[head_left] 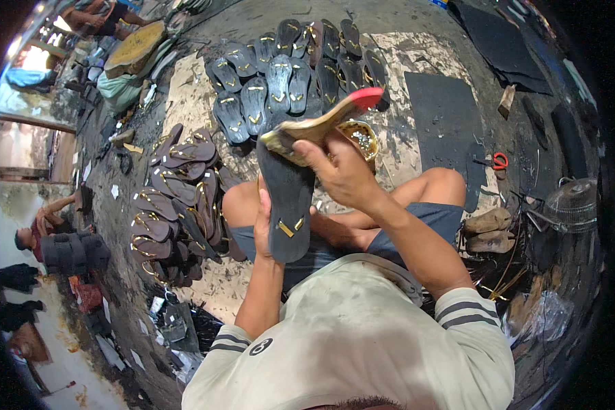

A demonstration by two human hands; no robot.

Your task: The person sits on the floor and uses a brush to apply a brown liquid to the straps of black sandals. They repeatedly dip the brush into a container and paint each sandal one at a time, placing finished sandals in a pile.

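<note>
Your left hand grips a black sandal sole w/ gold strap, right hand holds a red-handled brush, prob. gluey, over it.

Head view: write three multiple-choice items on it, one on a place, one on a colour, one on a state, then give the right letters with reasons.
1. Where do the scissors lie?
A. on the floor to the person's right
B. in the person's lap
C. on the sandal pile at left

2. What colour is the tip of the sole held by the right hand?
A. blue
B. red
C. green

3. How is the dark sandal placed?
A. flat on the floor
B. hung on a wall
C. held up by the left hand

Answers:
1 A: the red handles show on the floor beside the dark mat, right of the knee.
2 B: the far end of the sole is plainly red.
3 C: the left hand grips its edge above the lap, gold straps toward the camera.
</note>
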